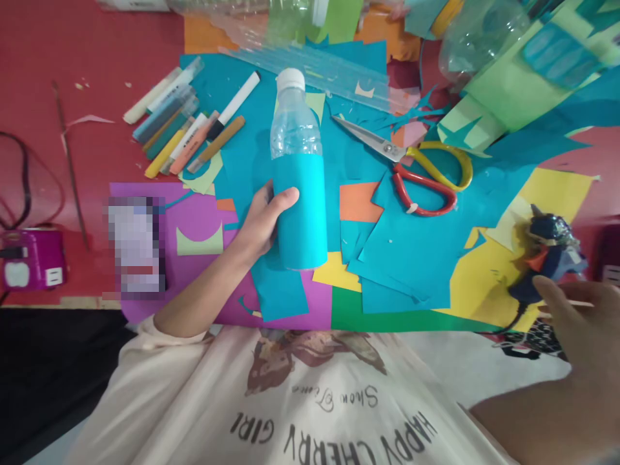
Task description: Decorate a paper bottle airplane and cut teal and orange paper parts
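My left hand (266, 219) is wrapped around a clear plastic bottle (296, 126) with a white cap and a bright blue paper sleeve around its lower part. The bottle stands over blue paper sheets, its cap away from me. At the right, my right hand (581, 316) has its thumb and fingers apart, beside a dark blue glue gun (549, 261) with an orange trigger and a black cord. The thumb overlaps the gun's lower end in view; whether it touches cannot be told. Scissors (397, 152) with one yellow and one red handle lie open between bottle and gun.
Several markers (179, 129) lie at the upper left. A phone (138, 245) rests on purple paper (194, 213). Cut blue sheets (411, 252) and yellow paper (484, 278) cover the front. A green paper construction (513, 97) and clear plastic pieces (334, 71) are at the back.
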The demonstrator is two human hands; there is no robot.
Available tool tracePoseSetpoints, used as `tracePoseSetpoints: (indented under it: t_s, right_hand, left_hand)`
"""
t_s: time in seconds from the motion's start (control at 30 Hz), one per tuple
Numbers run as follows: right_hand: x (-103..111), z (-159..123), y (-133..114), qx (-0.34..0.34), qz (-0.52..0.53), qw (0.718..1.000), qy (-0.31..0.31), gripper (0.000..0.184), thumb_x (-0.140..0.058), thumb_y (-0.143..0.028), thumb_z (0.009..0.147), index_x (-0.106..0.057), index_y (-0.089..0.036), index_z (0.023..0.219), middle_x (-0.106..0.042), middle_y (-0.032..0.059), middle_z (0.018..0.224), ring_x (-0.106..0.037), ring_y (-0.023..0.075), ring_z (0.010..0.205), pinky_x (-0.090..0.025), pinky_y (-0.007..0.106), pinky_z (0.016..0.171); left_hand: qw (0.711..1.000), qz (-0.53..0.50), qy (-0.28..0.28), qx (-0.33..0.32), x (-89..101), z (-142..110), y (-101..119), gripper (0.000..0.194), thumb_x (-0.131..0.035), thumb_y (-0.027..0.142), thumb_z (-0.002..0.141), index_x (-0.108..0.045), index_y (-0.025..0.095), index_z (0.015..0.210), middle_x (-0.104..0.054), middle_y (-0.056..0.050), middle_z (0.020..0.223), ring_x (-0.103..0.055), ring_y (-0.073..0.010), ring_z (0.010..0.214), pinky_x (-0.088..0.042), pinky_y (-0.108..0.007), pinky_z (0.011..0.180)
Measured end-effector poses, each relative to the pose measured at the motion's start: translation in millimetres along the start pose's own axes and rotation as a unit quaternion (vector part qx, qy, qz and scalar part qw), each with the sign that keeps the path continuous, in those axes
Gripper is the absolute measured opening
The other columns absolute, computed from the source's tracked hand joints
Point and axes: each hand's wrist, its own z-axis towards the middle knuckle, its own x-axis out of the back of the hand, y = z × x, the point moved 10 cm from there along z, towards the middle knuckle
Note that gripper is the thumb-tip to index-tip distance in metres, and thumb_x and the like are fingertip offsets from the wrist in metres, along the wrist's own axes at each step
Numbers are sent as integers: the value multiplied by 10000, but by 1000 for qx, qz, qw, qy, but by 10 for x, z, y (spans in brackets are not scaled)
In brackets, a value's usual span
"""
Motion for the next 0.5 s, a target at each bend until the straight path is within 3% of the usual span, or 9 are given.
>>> tracePoseSetpoints:
  t_s: [0.1,0.23,0.3,0.37,0.43,0.5]
  right_hand:
    - [-213,-49,263,-134,30,990,-42,239,-592,-501,554,-459,-314,622,-507,42,457,-528,315,552,-416,454,564]
    - [-269,-49,186,-126,85,988,26,245,-571,-434,482,-397,-315,606,-439,8,541,-479,287,607,-450,500,710]
    - [-258,-51,181,-130,126,982,62,215,-568,-400,460,-409,-315,577,-419,0,546,-451,265,596,-447,500,709]
    - [-247,-96,220,-167,218,958,86,165,-567,-331,427,-446,-305,535,-437,1,536,-436,232,550,-432,470,626]
    - [-223,-176,212,-200,346,911,105,130,-535,-262,386,-447,-291,478,-459,5,516,-427,200,496,-372,411,523]
    - [-169,-221,60,-181,453,867,101,94,-488,-245,361,-425,-280,420,-470,23,503,-430,195,479,-294,369,474]
  left_hand:
    - [1000,4,-12,-1,-16,11,-3,711,-764,684,617,-621,172,1090,-747,-87,1074,-685,-322,1104,-600,-377,878]
    - [1000,1,-16,-7,-17,21,-7,705,-752,675,640,-603,179,1119,-746,-83,1056,-695,-322,1088,-611,-374,843]
    - [1000,-6,-20,-6,-24,24,-13,717,-761,667,634,-594,177,1130,-745,-84,1048,-700,-327,1079,-616,-381,835]
    - [1000,-13,-28,-2,-37,27,-20,727,-769,662,627,-589,173,1133,-744,-93,1054,-701,-333,1077,-618,-393,842]
    - [999,-14,-35,-3,-50,31,-16,727,-764,665,632,-588,171,1136,-741,-103,1067,-695,-337,1088,-614,-403,862]
    - [999,-8,-38,-8,-56,36,-8,724,-750,673,646,-592,174,1145,-739,-104,1070,-685,-341,1111,-605,-410,884]
